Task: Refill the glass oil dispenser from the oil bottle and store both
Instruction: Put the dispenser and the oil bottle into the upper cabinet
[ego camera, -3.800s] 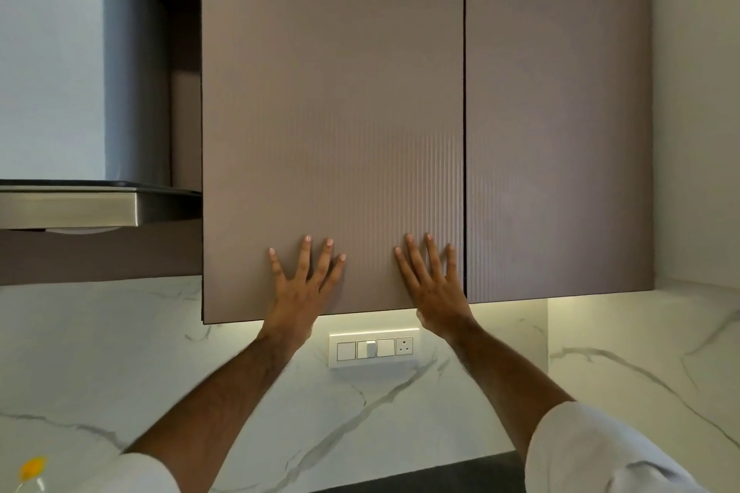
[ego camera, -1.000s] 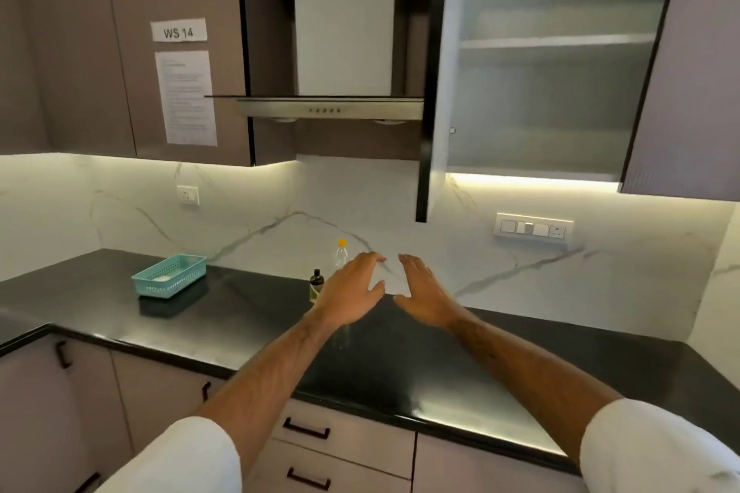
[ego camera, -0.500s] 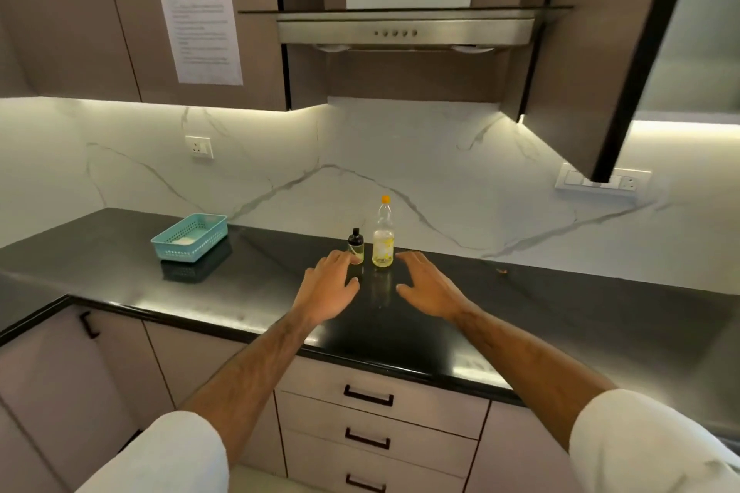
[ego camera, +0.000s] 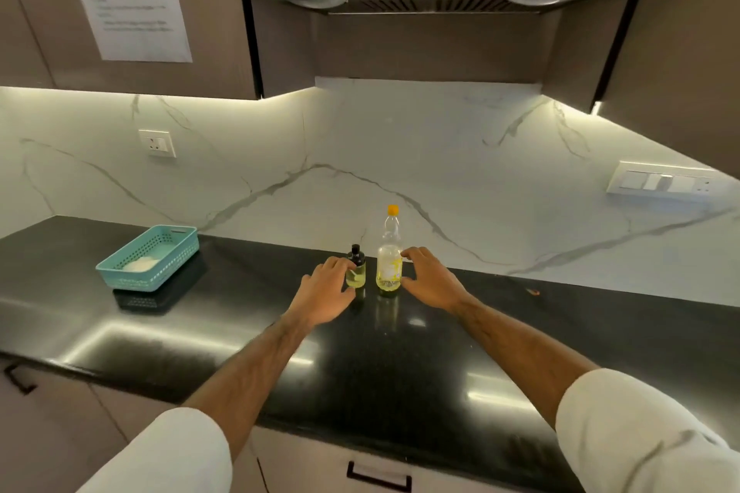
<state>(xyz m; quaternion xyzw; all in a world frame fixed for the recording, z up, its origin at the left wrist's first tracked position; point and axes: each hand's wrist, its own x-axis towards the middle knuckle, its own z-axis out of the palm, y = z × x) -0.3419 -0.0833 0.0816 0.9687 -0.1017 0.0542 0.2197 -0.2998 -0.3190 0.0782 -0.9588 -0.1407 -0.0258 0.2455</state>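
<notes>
Now we have come down from the opened cupboard: our left hand reaches the glass oil dispenser, our right hand the oil bottle, fingers spread and not yet gripping, both upright on the table. Refilling can begin.

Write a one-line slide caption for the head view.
Both hands, left and right, reach for the dispenser and oil bottle standing side by side on the black counter.
</notes>
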